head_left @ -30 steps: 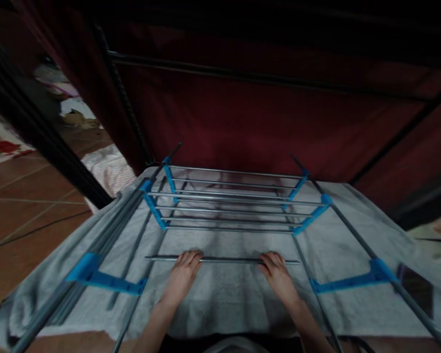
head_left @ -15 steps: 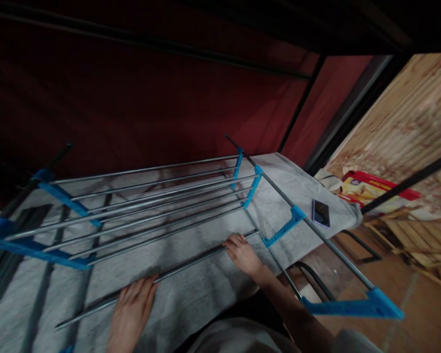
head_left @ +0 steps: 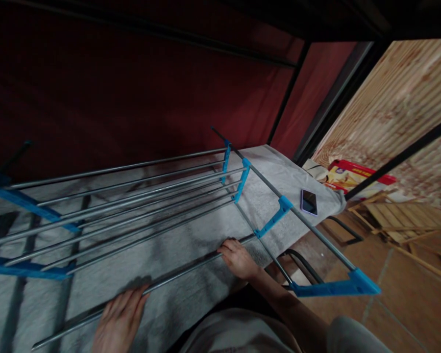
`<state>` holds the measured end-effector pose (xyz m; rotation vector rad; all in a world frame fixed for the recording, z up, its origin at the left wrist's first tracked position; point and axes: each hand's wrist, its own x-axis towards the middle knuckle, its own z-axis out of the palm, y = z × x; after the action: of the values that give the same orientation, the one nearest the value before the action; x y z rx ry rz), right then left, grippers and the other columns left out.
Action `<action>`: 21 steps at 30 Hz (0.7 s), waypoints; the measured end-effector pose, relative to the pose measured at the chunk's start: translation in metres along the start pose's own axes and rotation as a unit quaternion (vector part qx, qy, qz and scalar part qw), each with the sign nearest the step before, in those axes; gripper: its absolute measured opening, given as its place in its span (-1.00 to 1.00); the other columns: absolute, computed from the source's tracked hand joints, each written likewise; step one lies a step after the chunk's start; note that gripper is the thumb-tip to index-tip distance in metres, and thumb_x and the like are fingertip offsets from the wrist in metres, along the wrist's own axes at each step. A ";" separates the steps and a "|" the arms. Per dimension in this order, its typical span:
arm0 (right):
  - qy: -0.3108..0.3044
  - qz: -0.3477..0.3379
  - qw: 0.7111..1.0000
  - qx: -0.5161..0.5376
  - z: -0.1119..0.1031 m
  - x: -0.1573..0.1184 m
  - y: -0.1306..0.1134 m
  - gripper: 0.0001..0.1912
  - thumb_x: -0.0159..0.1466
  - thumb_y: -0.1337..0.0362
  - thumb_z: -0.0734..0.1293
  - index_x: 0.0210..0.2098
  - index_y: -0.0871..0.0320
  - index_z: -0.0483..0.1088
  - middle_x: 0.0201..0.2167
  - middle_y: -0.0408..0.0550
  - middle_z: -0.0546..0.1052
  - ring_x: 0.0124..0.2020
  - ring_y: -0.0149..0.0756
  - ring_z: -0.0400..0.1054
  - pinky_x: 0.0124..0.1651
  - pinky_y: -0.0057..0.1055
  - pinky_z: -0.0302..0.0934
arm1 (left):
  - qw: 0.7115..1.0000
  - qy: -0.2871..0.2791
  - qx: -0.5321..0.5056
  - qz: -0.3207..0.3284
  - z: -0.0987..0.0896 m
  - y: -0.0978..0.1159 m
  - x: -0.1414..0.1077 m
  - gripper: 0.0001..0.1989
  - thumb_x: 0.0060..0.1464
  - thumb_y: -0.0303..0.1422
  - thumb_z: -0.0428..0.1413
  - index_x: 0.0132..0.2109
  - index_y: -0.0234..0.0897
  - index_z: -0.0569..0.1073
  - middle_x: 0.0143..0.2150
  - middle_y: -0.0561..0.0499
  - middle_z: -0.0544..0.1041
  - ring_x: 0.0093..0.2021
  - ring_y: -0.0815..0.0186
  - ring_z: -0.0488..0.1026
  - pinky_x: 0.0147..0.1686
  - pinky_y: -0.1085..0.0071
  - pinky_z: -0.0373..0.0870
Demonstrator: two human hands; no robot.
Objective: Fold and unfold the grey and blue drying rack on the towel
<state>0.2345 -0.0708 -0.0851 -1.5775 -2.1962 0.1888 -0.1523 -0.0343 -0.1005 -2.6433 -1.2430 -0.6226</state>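
Both my hands are on a loose grey metal tube (head_left: 183, 271) that lies slantwise above the grey cloth. My left hand (head_left: 120, 316) wraps over its left part, the fingers closed. Farther along, my right hand (head_left: 238, 257) grips it near the right end. That end meets the lower corner of a blue plastic bracket (head_left: 274, 220); whether it sits inside cannot be made out. The tube's left end is free. Behind it lies a partly built rack on its side, with several crossbars (head_left: 150, 208) between blue side brackets. A further blue bracket (head_left: 336, 287) juts out at the near right.
A phone (head_left: 309, 202) rests on the cloth-covered table (head_left: 268, 169) right of the rack. Beyond the table edge are a red and yellow box (head_left: 360, 174), a wooden slatted piece (head_left: 407, 220) and a black curved metal frame (head_left: 305, 267). A dark red panel (head_left: 150, 103) stands behind.
My view has turned a little to the right, so the rack appears farther left. The tube's right end has come up against the blue bracket. Both hands keep their hold.
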 end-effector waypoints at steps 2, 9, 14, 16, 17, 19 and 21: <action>0.001 0.000 1.000 -0.001 -0.001 -0.002 0.002 -0.78 0.39 0.33 0.20 -0.05 0.11 0.43 -0.13 0.00 0.46 -0.06 -0.20 0.32 0.05 -0.20 0.26 | 1.000 0.000 0.001 0.005 0.000 0.003 0.000 -0.57 0.31 -0.10 -0.16 -0.03 -0.21 0.51 -0.11 -0.05 0.63 -0.14 0.19 0.55 -0.13 0.30 0.39; -0.012 -0.002 1.000 -0.018 -0.004 -0.007 0.005 -0.77 0.38 0.33 0.20 -0.04 0.10 0.43 -0.13 0.01 0.45 -0.08 -0.18 0.31 0.07 -0.18 0.23 | 0.999 0.000 0.020 0.029 0.009 0.003 -0.009 -0.55 0.31 -0.13 -0.20 -0.03 -0.18 0.53 -0.10 -0.05 0.63 -0.12 0.18 0.57 -0.11 0.28 0.42; -0.015 -0.009 1.000 -0.023 -0.003 -0.010 0.007 -0.76 0.38 0.32 0.19 -0.03 0.10 0.42 -0.13 0.01 0.44 -0.10 -0.19 0.30 0.06 -0.19 0.22 | 0.999 0.004 0.012 0.031 0.011 0.003 -0.017 -0.56 0.30 -0.15 -0.20 -0.01 -0.14 0.53 -0.09 -0.05 0.63 -0.11 0.14 0.56 -0.10 0.24 0.42; -0.020 -0.012 0.999 -0.025 -0.002 -0.012 0.008 -0.75 0.37 0.34 0.19 -0.02 0.11 0.42 -0.14 0.02 0.44 -0.10 -0.19 0.30 0.05 -0.20 0.21 | 1.000 0.000 -0.006 0.029 0.009 0.005 -0.017 -0.58 0.29 -0.15 -0.18 0.01 -0.13 0.51 -0.10 -0.04 0.64 -0.12 0.15 0.56 -0.11 0.25 0.42; -0.022 -0.014 0.999 -0.024 -0.002 -0.012 0.008 -0.75 0.37 0.34 0.19 -0.02 0.11 0.42 -0.14 0.02 0.44 -0.10 -0.19 0.29 0.05 -0.21 0.21 | 1.000 0.000 -0.016 0.027 0.008 0.006 -0.017 -0.59 0.29 -0.14 -0.16 0.02 -0.13 0.51 -0.11 -0.04 0.64 -0.13 0.15 0.57 -0.12 0.26 0.43; -0.023 -0.020 0.999 -0.022 -0.001 -0.014 0.009 -0.74 0.37 0.35 0.20 -0.01 0.12 0.42 -0.13 0.02 0.45 -0.10 -0.19 0.29 0.06 -0.21 0.19 | 0.999 0.002 -0.031 0.020 0.006 0.008 -0.017 -0.61 0.28 -0.14 -0.13 0.03 -0.12 0.50 -0.14 -0.02 0.64 -0.15 0.16 0.57 -0.14 0.27 0.44; -0.021 -0.023 0.999 -0.023 -0.001 -0.016 0.009 -0.74 0.37 0.34 0.20 0.00 0.13 0.41 -0.12 0.02 0.45 -0.11 -0.19 0.29 0.05 -0.21 0.18 | 0.999 0.005 -0.032 0.013 0.003 0.011 -0.017 -0.62 0.27 -0.14 -0.12 0.03 -0.11 0.49 -0.15 -0.01 0.64 -0.17 0.16 0.58 -0.15 0.26 0.45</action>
<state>0.2470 -0.0823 -0.0913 -1.5587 -2.2826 0.1610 -0.1530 -0.0523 -0.1108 -2.7004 -1.2023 -0.6826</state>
